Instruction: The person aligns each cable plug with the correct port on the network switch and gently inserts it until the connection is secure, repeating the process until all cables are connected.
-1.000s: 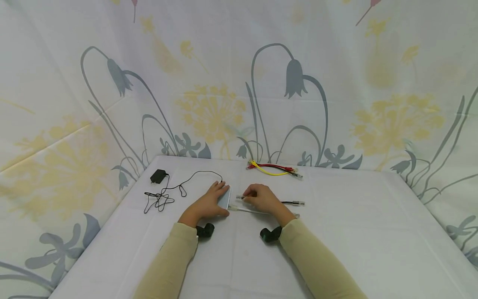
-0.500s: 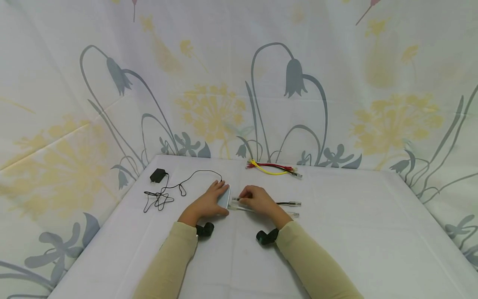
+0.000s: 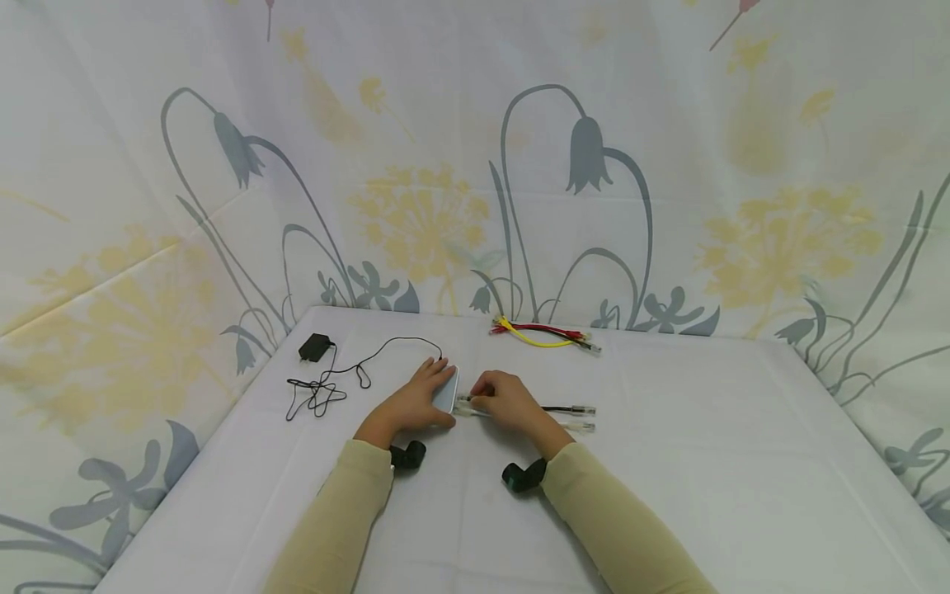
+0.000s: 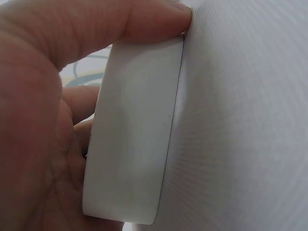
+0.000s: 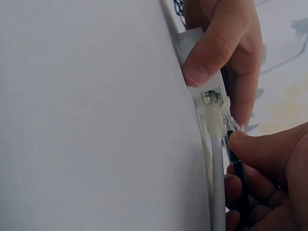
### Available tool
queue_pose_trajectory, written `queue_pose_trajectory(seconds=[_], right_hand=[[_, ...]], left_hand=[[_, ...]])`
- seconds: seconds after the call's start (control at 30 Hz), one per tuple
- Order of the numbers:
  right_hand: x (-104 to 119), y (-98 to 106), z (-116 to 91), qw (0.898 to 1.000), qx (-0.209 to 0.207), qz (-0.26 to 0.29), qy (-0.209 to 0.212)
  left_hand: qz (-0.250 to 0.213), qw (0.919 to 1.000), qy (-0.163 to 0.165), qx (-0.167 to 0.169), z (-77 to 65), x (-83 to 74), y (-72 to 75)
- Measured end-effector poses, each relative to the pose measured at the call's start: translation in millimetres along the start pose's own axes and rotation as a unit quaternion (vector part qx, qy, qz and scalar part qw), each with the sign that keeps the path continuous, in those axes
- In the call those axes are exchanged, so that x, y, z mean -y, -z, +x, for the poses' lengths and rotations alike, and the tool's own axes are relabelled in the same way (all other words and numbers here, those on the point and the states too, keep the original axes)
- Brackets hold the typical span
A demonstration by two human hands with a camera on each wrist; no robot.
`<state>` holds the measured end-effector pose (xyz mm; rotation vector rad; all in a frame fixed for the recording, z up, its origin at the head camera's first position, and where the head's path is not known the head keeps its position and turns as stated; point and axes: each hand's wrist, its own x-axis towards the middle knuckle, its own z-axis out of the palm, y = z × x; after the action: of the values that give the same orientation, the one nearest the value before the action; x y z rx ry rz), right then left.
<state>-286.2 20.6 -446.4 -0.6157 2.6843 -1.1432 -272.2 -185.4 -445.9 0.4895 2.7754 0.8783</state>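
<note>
A flat, rounded white plastic box [image 3: 447, 394] rests on the white cloth-covered bench [image 3: 712, 462], a little left of the middle. The left hand [image 3: 414, 401] lies over it, its grip grasping the box, thumb along the near side and fingers spread across the top toward the far side. In the right wrist view, the box's right-hand side shows a socket with metal contacts [image 5: 211, 97], and the clear plug of a whitish round cable [image 5: 218, 178] sits at it, seemingly inserted.

Just beyond that cable, the right hand [image 3: 512, 404] pinches a short black cable [image 3: 567, 409] close behind its clear plastic plug [image 5: 229, 125]; this grip is closed between thumb and fingers. The plug is right beside the box, but whether it has entered a port cannot be told. The step in hand looks like connecting this black cable; the next move probably calls for lining up the plug squarely and pushing it left while the left hand steadies the box.

A thin black lead [image 3: 401, 340] runs from the box's far edge leftward, through a loose tangle, to a black block-shaped power adapter [image 3: 315, 348]. At the far edge of the bench lies a bundle of yellow, red and black cables [image 3: 545, 333].
</note>
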Motion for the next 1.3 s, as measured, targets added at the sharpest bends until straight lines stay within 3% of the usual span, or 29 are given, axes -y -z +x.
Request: queue_pose_trajectory(seconds=[0.73, 1.3], right_hand=[[7.4, -3.5, 0.0, 1.000, 0.000, -0.015, -0.020], [1.2, -1.2, 0.9, 1.000, 0.017, -0.016, 0.001]], left_hand=[[0.002, 1.0000, -0.003, -0.001, 1.7, 0.4, -1.0], [0.003, 1.0000, -0.002, -0.003, 2.1, 1.9, -1.7]])
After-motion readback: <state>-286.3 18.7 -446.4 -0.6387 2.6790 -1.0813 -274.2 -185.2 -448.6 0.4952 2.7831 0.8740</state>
